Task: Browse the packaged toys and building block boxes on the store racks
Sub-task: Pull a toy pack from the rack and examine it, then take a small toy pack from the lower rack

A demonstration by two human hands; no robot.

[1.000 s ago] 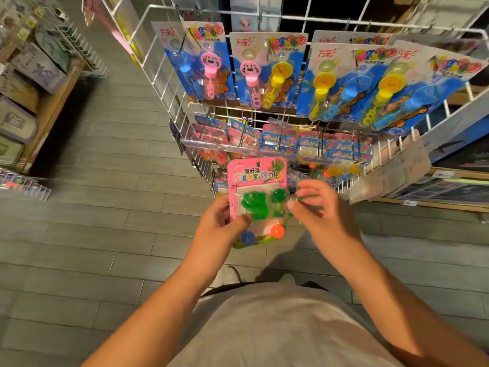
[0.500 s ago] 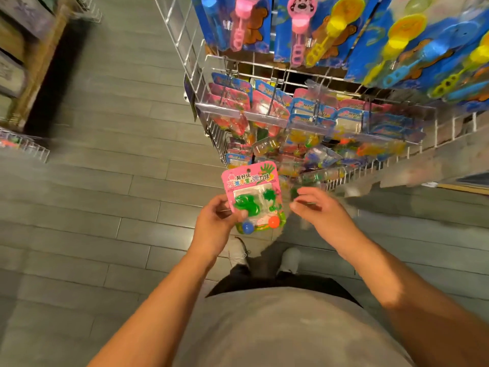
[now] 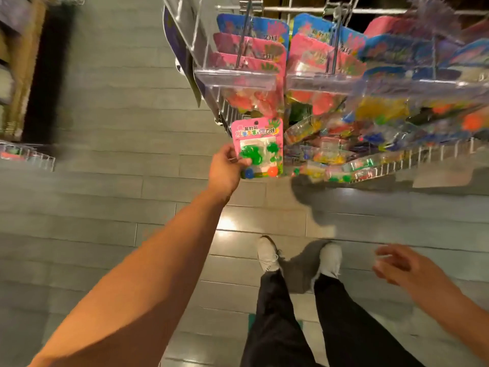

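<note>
Toy pack (image 3: 258,148) now held by left hand (image 3: 225,169) alone.

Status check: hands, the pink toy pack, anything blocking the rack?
Left hand grips pink toy pack by its left edge, held up beside the wire rack. Right hand empty, low, fingers loose. Nothing between pack and rack.

Glossy clear plastic blister on the pink card toy pack (image 3: 258,144); shiny white wire metal rack (image 3: 412,157); smooth grey floor tiles (image 3: 111,202) gleaming.

arms (image 3: 148,274): bare, no sleeves in view | trousers (image 3: 275,327): black, long | shoes (image 3: 267,254): white, laced
</note>
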